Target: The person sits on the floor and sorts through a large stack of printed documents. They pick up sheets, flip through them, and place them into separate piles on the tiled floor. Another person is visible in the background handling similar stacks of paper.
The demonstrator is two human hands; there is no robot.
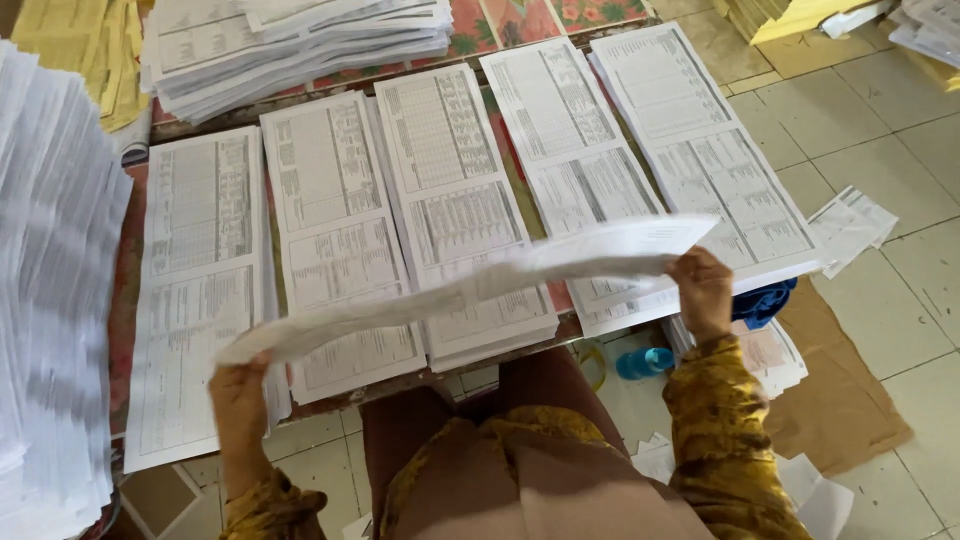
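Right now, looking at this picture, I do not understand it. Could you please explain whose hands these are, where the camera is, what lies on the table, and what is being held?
There is no machine here. The one picture comes from a camera worn on a person's head, looking down. The left hand and the right hand belong to that person. Together they hold a bundle of long printed sheets, one hand at each end, above the table. On the table lie five stacks of printed forms side by side. A tall paper pile stands at the left. A blue bottle lies on the tiled floor.
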